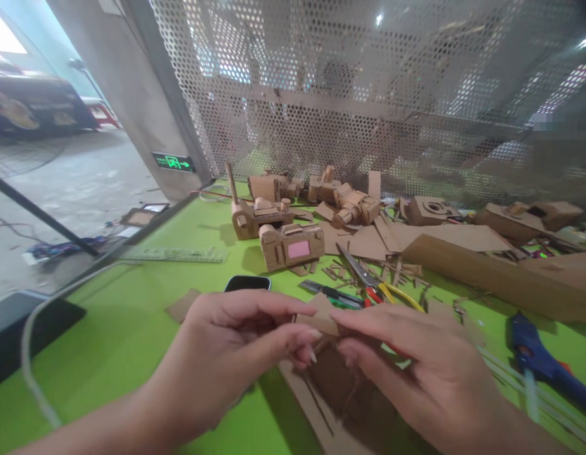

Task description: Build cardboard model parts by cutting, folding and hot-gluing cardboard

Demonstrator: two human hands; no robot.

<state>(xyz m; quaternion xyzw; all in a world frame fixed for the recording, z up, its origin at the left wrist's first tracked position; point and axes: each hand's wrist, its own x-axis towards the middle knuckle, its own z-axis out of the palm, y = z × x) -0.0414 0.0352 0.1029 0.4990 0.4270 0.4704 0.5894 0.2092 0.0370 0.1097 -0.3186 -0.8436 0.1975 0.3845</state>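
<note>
A small folded piece of cardboard (320, 314) is held between both hands, low in the middle of the head view. My left hand (236, 341) is closed, pinching its left side between thumb and index finger. On the right side, the fingers of my right hand (416, 360) are also closed on it. Directly beneath lies a larger brown cardboard part (333, 373), partly covered by my fingers. Past my fingertips are a black utility knife (333, 292) and scissors (363, 272) with red and yellow handles.
Cardboard model cameras (293, 248) stand toward the back of the green table (145, 291). Cardboard scraps (340, 272) lie around the scissors. A blue glue gun (543, 360) rests at right, a clear ruler (179, 254) at left. A dark-screened device (248, 283) sits behind my left hand.
</note>
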